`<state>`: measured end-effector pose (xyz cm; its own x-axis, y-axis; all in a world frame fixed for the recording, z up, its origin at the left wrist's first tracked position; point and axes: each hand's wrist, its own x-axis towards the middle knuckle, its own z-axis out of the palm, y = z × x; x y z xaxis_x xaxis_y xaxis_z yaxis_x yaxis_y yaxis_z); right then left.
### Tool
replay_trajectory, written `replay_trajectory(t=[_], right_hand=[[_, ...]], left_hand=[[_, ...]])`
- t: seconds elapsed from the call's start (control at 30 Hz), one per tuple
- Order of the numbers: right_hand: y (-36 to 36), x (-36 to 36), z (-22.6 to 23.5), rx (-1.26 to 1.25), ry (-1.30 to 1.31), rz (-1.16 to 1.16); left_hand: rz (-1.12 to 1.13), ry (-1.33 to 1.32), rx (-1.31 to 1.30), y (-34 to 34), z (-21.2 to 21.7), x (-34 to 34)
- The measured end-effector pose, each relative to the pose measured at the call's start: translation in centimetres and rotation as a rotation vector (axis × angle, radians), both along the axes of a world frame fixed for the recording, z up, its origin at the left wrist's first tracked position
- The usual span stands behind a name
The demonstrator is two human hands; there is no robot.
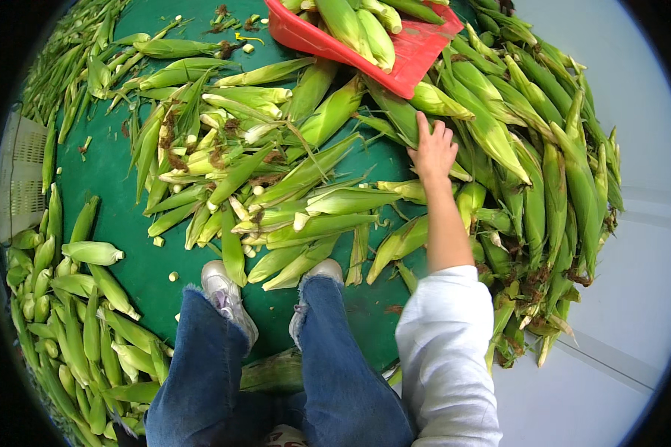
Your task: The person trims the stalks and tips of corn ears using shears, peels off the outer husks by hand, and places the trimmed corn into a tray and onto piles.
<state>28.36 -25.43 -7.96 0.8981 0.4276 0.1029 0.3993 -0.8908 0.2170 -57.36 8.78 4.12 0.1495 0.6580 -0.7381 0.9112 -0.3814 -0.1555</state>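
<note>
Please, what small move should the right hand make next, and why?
Perhaps close the right hand around the green corn ear beside the red tray: the hand is at that ear's nearer end, but whether it grips cannot be seen.

Left of the green mat (101, 175) stands a pale perforated crate (24, 182); right of it, a whitish surface (611, 313); over its far part, a red scoop (423, 52).

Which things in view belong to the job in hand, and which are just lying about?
Job, it seems: right hand; green corn ear at its fingers; corn heap on the right; red tray holding corn.

Lying about, apparently: yellow scrap; small pale chip; pale crate, untouched.
</note>
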Motion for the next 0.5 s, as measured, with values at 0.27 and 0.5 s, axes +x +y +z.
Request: replay_trajectory(t=[0.27, 0.5], right_hand=[[0.1, -10.7, 7.7, 0.291, 0.239, 0.131], [-1.0, -13.8, 10.0, 2.156, 0.912, -0.124]], left_hand=[[-0.323, -0.973, -0.056, 0.6, -5.2, 35.1], [-0.365, -0.995, -0.932, -9.4, -4.4, 58.1]])
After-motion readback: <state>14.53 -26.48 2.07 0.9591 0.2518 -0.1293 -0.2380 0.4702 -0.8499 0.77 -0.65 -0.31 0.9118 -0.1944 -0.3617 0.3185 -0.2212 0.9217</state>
